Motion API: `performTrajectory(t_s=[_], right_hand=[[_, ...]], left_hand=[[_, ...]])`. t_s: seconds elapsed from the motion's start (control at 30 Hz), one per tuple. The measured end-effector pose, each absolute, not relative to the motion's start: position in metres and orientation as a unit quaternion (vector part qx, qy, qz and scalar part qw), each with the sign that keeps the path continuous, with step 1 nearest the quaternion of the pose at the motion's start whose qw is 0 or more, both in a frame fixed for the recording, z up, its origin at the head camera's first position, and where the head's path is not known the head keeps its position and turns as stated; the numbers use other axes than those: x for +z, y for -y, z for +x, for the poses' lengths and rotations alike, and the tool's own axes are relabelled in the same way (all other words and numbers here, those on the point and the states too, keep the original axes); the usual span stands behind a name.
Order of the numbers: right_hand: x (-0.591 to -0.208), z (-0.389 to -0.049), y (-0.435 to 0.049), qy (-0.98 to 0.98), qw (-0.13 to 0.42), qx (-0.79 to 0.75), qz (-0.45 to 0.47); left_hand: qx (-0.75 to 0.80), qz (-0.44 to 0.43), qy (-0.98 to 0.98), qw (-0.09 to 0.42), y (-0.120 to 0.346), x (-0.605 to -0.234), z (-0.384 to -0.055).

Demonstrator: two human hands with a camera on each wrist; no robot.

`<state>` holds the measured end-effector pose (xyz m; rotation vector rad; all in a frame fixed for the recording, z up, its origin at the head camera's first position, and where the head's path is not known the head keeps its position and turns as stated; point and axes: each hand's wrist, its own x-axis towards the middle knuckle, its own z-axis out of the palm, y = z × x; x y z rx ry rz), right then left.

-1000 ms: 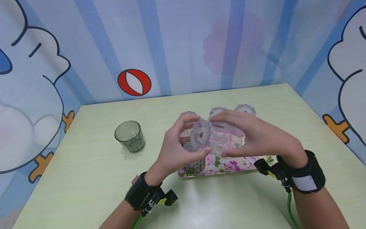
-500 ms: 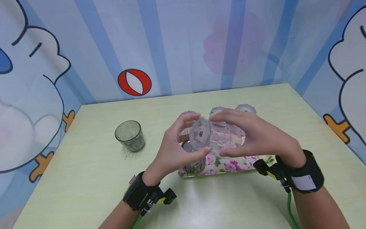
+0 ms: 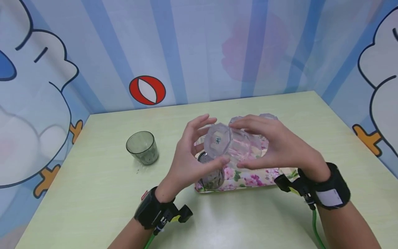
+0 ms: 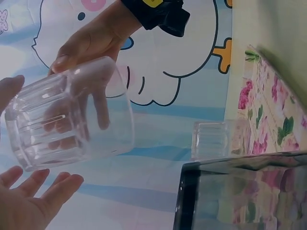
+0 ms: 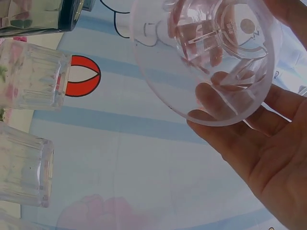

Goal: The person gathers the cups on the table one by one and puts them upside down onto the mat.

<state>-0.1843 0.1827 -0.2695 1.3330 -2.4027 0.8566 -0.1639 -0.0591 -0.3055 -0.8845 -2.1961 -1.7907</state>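
Note:
A clear faceted cup [image 3: 242,143] is held tilted on its side above the tray, its octagonal base toward the left hand. The right hand [image 3: 281,143] grips it around the wall near the rim; in the right wrist view its fingertips [image 5: 206,115] show through the clear wall. Around the base, the left hand [image 3: 186,159] is spread with fingers fairly straight. In the left wrist view its fingers [image 4: 60,187] sit just off the cup's base. Whether the thumb touches the cup I cannot tell. Below the left hand, a dark-tinted glass [image 3: 212,178] stands upside down on the floral tray [image 3: 253,181].
More clear cups stand upside down on the tray, partly behind the hands; two [image 5: 33,76] show in the right wrist view. A grey-green glass [image 3: 143,148] stands upright on the pale table [image 3: 102,180] to the left. A printed cloth wall [image 3: 192,52] rises behind.
The left hand's fingers have loosened and straightened away from the cup's base. The cup has turned slightly in the right hand, its base showing more. The tray and grey-green glass stay put.

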Motion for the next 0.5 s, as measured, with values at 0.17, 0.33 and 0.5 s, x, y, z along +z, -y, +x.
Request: performTrajectory(t_s=[0.17,0.33,0.5], right_hand=[[-0.269,-0.186,-0.179,0.808,0.152,0.332,0.463],[-0.269,-0.187,-0.178,0.794,0.164,0.369,0.454],[-0.270,-0.188,-0.177,0.782,0.189,0.387,0.450]], left_hand=[[-0.625,-0.292,0.720,0.074,0.055,-0.310,-0.165],[-0.645,-0.281,0.708,0.056,0.051,-0.315,-0.165],[-0.653,-0.272,0.704,0.060,0.048,-0.319,-0.165]])
